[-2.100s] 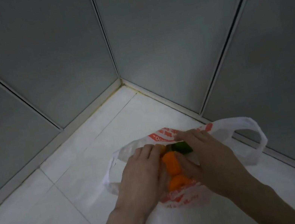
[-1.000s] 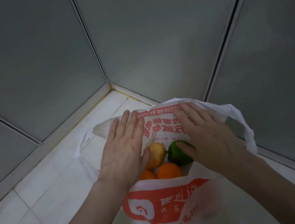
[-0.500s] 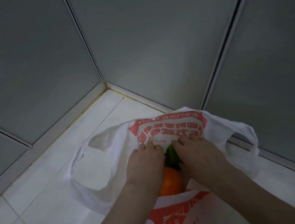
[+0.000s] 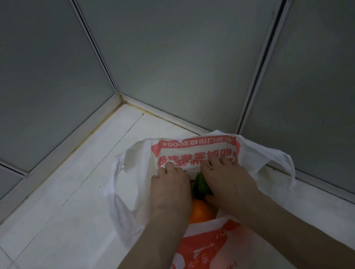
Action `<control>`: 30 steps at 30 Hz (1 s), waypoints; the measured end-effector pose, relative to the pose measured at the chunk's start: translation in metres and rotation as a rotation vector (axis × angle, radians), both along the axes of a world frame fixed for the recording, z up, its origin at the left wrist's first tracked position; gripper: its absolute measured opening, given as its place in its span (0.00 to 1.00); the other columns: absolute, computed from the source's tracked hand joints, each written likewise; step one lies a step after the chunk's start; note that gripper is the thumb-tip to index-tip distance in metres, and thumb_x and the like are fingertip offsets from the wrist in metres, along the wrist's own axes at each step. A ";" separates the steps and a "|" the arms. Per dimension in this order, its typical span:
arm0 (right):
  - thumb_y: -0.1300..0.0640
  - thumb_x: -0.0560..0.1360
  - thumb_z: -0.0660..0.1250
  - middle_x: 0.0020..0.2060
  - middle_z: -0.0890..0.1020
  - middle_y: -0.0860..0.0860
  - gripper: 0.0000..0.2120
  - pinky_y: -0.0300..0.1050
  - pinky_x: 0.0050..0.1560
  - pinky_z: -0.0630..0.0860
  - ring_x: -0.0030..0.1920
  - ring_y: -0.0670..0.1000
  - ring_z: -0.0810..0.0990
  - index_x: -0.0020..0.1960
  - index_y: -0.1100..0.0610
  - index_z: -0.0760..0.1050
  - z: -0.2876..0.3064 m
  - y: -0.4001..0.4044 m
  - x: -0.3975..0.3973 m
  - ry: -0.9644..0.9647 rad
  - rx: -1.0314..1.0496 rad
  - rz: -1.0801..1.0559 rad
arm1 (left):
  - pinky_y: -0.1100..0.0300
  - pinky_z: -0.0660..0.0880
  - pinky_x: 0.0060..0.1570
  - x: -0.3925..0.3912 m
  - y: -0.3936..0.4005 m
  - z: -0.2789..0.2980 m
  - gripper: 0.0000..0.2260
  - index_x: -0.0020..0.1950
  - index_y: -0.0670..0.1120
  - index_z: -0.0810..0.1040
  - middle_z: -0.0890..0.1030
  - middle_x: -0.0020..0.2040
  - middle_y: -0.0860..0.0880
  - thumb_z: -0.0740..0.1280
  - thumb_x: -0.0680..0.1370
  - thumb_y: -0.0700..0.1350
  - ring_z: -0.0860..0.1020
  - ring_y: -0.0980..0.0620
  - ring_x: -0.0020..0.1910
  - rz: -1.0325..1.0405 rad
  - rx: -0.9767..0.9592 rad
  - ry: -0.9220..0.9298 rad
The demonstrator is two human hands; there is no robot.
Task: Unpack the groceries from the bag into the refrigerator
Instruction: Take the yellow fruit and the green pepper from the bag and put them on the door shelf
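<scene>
Your left hand (image 4: 169, 189) and right hand (image 4: 228, 180) are both down inside the mouth of the bag (image 4: 199, 154), knuckles up, side by side with a narrow gap between them. The fingers of each curl downward and their tips are hidden — you cannot tell from here whether either one grips fruit or only the plastic. In the gap shows a green fruit (image 4: 200, 183), touching both hands; just nearer you lies an orange (image 4: 200, 211), pressed between your wrists.

The bag is white plastic with red print, its far panel standing up behind your fingers, its near panel (image 4: 201, 263) slack over your forearms. One handle loop (image 4: 115, 192) sags open to the left, the other (image 4: 281, 161) to the right.

The bag sits on a glossy white tiled floor (image 4: 50, 251), tucked into a corner. Grey panels (image 4: 178, 39) with pale metal frames rise on both sides, meeting at the corner just beyond the bag — a discoloured seam (image 4: 107, 116) runs along their base.
</scene>
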State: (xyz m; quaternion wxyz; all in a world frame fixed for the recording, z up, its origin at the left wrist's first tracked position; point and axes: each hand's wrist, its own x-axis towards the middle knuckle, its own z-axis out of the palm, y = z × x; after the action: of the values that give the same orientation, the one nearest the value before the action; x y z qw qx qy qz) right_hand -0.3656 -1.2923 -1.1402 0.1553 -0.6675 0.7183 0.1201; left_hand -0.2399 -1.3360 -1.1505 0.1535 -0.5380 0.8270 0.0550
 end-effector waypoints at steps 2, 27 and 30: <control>0.47 0.82 0.67 0.75 0.69 0.58 0.31 0.54 0.76 0.67 0.73 0.59 0.71 0.79 0.57 0.60 0.001 0.002 0.000 -0.022 -0.020 -0.003 | 0.52 0.73 0.68 0.001 0.003 -0.001 0.20 0.74 0.44 0.66 0.72 0.70 0.42 0.64 0.84 0.46 0.74 0.44 0.67 0.015 0.023 0.055; 0.35 0.78 0.64 0.72 0.69 0.48 0.32 0.43 0.62 0.77 0.65 0.48 0.74 0.76 0.49 0.62 0.071 0.074 0.001 -0.256 -0.427 -0.170 | 0.56 0.77 0.62 0.025 0.060 0.058 0.25 0.76 0.50 0.64 0.72 0.72 0.48 0.68 0.82 0.50 0.77 0.48 0.64 0.141 -0.087 0.571; 0.35 0.77 0.66 0.70 0.72 0.48 0.30 0.43 0.57 0.79 0.60 0.49 0.76 0.73 0.49 0.65 0.076 0.081 0.001 -0.260 -0.458 -0.177 | 0.57 0.78 0.59 0.028 0.070 0.062 0.25 0.76 0.50 0.64 0.71 0.71 0.48 0.68 0.81 0.50 0.76 0.50 0.62 0.163 -0.100 0.616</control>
State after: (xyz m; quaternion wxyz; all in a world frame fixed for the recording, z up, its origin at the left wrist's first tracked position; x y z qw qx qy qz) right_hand -0.3642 -1.2109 -1.0645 0.1010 -0.6295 0.7564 -0.1461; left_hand -0.2114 -1.2659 -1.0885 -0.1358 -0.5674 0.7904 0.1868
